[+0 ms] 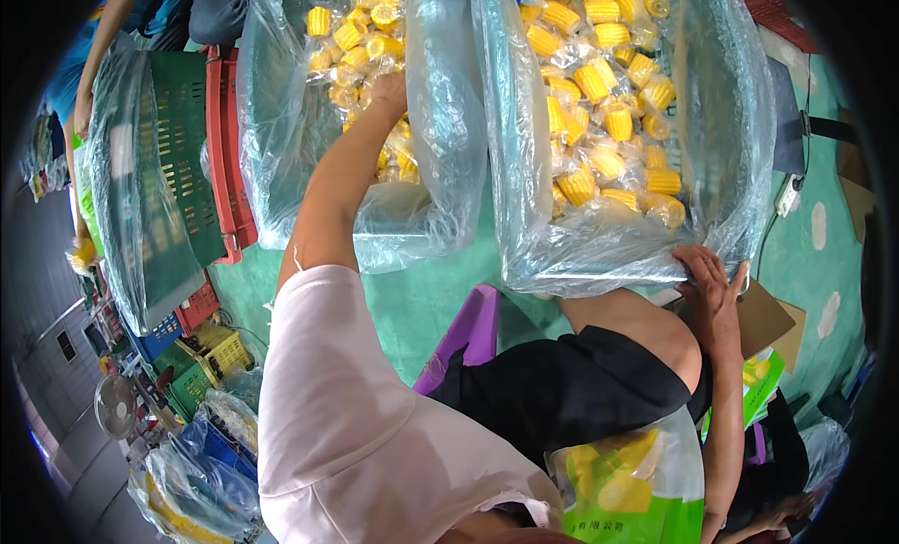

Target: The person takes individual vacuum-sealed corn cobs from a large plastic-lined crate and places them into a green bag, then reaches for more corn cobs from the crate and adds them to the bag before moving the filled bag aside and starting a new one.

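My left hand (388,93) reaches into the left plastic-lined crate (449,214), among short corn cobs (350,35) in clear wrap. Its fingertips are hidden, so what it holds does not show. My right hand (709,281) grips the near right corner of a second lined crate (597,270), its fingers over the rim and liner. That crate holds many more wrapped yellow cob pieces (618,123). A clear and green printed plastic bag with corn pictures (632,488) lies by my lap, below my knee.
A red crate (232,158) and a green lined crate (184,151) stand at the left, near another person's arm (105,45). A purple plastic stool (470,326) is beneath me. Cardboard (765,319) and printed bags (762,382) lie at the right. Another person's hand (786,509) shows lower right.
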The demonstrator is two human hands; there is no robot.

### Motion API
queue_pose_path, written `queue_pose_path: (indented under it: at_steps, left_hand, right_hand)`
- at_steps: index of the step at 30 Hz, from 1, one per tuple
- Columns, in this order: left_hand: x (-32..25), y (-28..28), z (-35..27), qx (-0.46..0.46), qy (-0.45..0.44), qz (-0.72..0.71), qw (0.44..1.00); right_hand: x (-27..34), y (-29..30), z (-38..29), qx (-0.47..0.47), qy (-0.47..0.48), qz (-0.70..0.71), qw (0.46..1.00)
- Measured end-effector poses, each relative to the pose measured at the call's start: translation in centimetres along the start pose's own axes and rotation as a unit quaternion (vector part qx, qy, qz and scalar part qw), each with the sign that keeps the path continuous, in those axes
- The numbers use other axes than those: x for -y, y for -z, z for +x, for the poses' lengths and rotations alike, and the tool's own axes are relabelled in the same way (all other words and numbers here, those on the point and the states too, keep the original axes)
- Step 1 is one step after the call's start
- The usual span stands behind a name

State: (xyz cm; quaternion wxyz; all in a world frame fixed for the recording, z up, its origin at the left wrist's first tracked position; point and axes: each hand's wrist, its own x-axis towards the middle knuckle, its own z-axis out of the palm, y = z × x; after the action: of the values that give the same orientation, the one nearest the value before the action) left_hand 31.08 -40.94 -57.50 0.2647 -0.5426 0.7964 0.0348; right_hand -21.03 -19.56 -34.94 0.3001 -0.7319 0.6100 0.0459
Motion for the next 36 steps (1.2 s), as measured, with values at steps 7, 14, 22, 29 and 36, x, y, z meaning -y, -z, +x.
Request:
queue_pose_path:
  at_steps: [7,14,22,29,36]
  left_hand:
    - [-2.7,-2.0,0.7,0.054,0.079,-0.107,0.990]
    - [0.2,3.9,-5.9,-0.119,0.144,-0.508,0.841]
    - [-1.2,17.2,-19.4,-0.154,-0.243,-0.911,0.297]
    - [-15.1,27.0,-22.5,-0.034,-0.373,-0.888,0.268]
    - [-25.1,33.5,-21.3,0.100,-0.264,-0.899,0.334]
  right_hand:
    - [-0.5,0.1,-0.1,-0.004,-0.011,0.012,1.000]
    - [-1.2,-0.3,-0.5,-0.010,-0.022,0.052,0.998]
    - [0.5,3.1,-1.5,-0.174,0.012,0.323,0.930]
    - [15.0,10.4,-6.5,-0.173,0.334,0.354,0.856]
    - [10.2,8.1,-10.0,-0.218,0.273,0.514,0.783]
